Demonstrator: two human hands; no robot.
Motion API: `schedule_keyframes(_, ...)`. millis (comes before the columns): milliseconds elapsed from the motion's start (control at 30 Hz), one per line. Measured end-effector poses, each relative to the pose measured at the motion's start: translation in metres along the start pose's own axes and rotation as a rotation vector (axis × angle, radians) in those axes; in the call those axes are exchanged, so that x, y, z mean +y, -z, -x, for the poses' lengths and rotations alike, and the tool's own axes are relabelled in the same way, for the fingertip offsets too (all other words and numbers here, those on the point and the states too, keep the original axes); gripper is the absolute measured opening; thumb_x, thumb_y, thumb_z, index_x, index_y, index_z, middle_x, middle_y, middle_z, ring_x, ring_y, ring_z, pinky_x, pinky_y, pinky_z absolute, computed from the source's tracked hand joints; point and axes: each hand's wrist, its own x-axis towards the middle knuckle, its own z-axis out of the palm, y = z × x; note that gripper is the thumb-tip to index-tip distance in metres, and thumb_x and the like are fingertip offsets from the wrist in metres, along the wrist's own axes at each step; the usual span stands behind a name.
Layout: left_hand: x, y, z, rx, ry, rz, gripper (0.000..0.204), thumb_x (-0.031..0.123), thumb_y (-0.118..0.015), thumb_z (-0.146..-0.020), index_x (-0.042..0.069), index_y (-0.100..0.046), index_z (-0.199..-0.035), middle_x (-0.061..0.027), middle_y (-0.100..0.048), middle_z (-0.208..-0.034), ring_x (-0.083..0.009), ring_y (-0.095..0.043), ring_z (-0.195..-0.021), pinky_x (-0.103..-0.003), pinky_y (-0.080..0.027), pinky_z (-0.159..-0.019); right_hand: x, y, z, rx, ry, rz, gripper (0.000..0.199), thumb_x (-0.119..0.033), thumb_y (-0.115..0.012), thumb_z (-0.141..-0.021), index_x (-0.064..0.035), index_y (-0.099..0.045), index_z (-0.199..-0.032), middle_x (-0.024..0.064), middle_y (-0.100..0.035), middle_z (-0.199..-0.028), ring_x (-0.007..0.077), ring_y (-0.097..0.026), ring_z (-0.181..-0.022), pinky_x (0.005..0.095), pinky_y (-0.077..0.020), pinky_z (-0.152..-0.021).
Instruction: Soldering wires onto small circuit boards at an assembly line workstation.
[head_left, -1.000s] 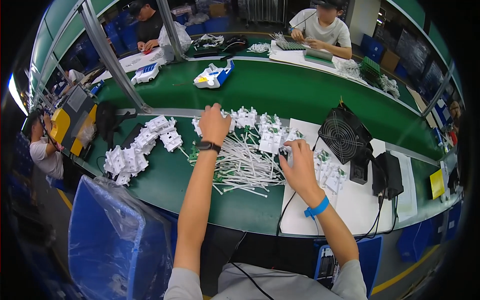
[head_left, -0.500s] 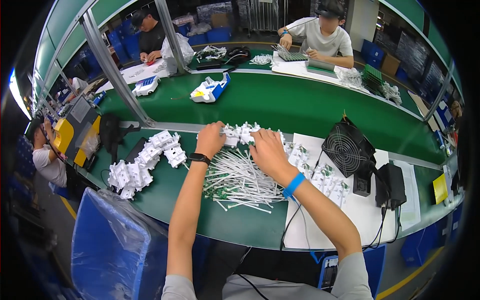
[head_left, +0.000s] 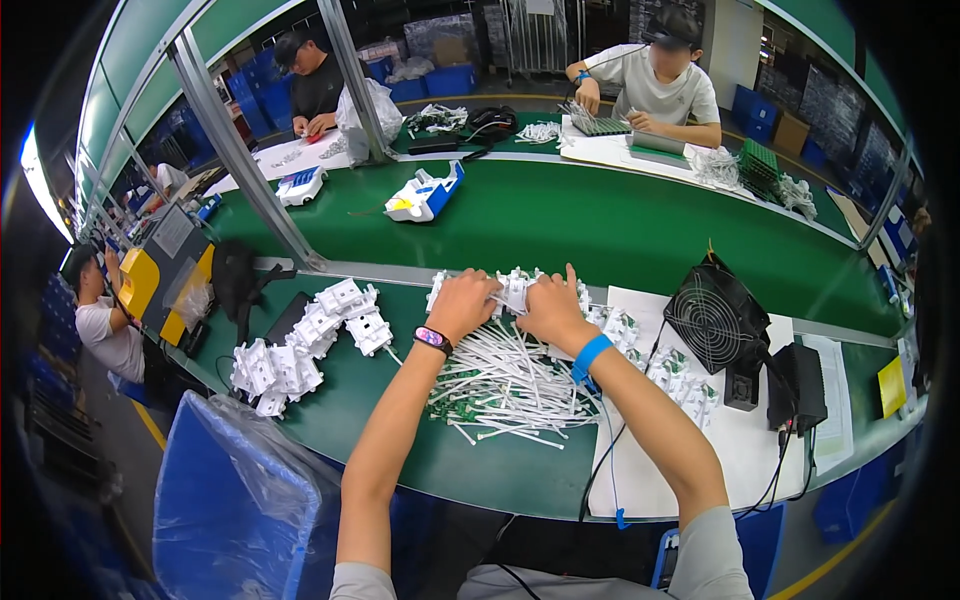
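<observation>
Along the far edge of my bench runs a row of white plastic parts (head_left: 514, 287). My left hand (head_left: 467, 303) is closed, its fingertips pinching at one of these parts. Close beside it, my right hand (head_left: 552, 316) closes on the same spot with one finger pointing up. The hands hide most of what lies between them. Just nearer than both hands spreads a pile of thin white strips (head_left: 515, 385), with small green boards (head_left: 455, 408) showing at its left side.
More white plastic parts (head_left: 280, 370) are heaped at left. A black fan (head_left: 712, 318) and black power adapter (head_left: 797, 385) stand at right by a white sheet (head_left: 640, 475). A lined blue bin (head_left: 235, 500) stands front left. Co-workers sit beyond the green belt (head_left: 600, 220).
My left hand has moved right, nearer my right hand, and its fingers have drawn in. The whole view has shifted slightly, so the bench sits lower and further right.
</observation>
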Motion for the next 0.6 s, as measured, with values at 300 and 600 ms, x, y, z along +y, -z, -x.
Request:
schedule_keyframes(300, -0.001, 0.003, -0.007, 0.058, 0.031, 0.057, 0.016, 0.019, -0.066, -0.087, 0.007, -0.066, -0.099, -0.0112, -0.065, -0.089, -0.0328, -0.064, -0.092, -0.048, -0.053, -0.076, 0.011, 0.015, -0.007, -0.148, -0.08, -0.262, 0.038, -0.041, -0.078, -0.077, -0.0032, -0.076, -0.079, 0.0224, -0.071, -0.097, 0.0403, -0.063, -0.109, 0.0632, -0.0169, -0.12)
schedule_keyframes(600, -0.011, 0.003, -0.001, 0.22, 0.184, 0.207, 0.018, 0.015, -0.059, -0.096, 0.004, -0.073, -0.101, -0.0122, -0.064, -0.099, -0.0327, -0.06, -0.096, -0.047, -0.051, -0.081, 0.021, 0.006, -0.025, 0.151, -0.243, -0.539, 0.019, -0.02, -0.066, -0.083, -0.0049, -0.077, -0.083, 0.0206, -0.074, -0.083, 0.04, -0.071, -0.087, 0.0515, -0.047, -0.102)
